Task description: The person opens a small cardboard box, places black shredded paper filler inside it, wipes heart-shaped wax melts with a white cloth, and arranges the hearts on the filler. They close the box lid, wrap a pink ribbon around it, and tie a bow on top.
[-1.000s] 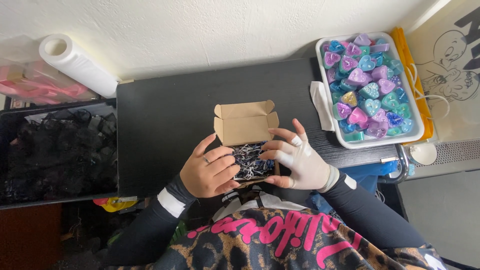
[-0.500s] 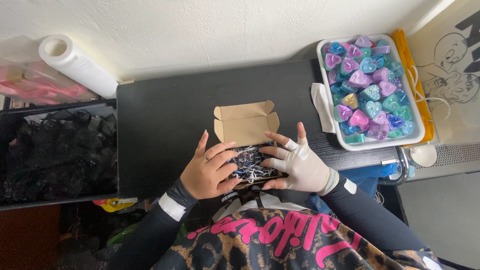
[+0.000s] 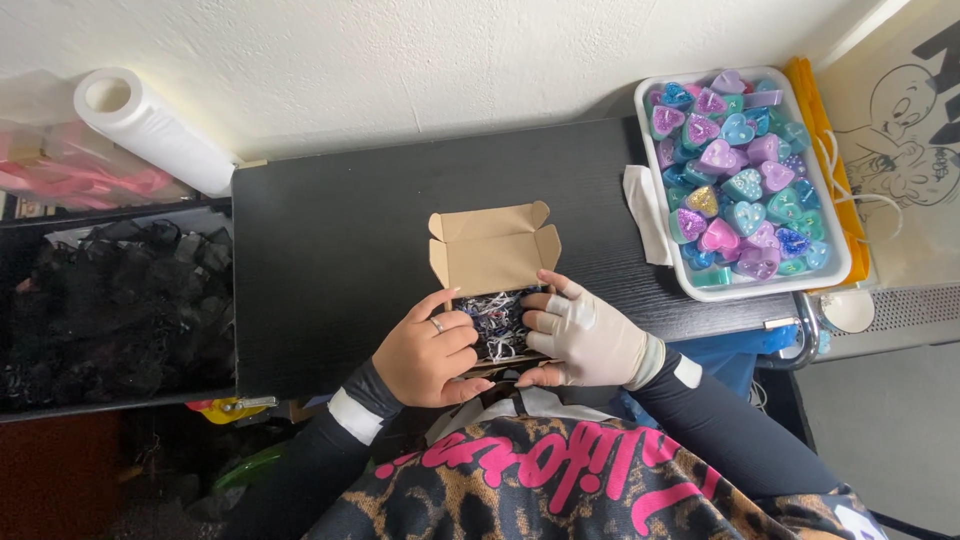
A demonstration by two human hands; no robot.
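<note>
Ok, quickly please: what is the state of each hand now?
Left hand: fingers curled, grip on the left side of the small brown cardboard box of shredded paper.
Right hand, in a white glove: grip on the box's right side.

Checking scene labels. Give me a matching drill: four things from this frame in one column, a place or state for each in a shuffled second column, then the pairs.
Things:
1. paper roll
2. cardboard box
3. white tray
4. right hand

Place or state:
A. gloved, on the box's right side
B. table's right end, full of heart-shaped pieces
C. lid flaps open, shredded filler inside
D. lying at upper left, against the wall

Pairs: 1-D, 2-C, 3-B, 4-A
</note>
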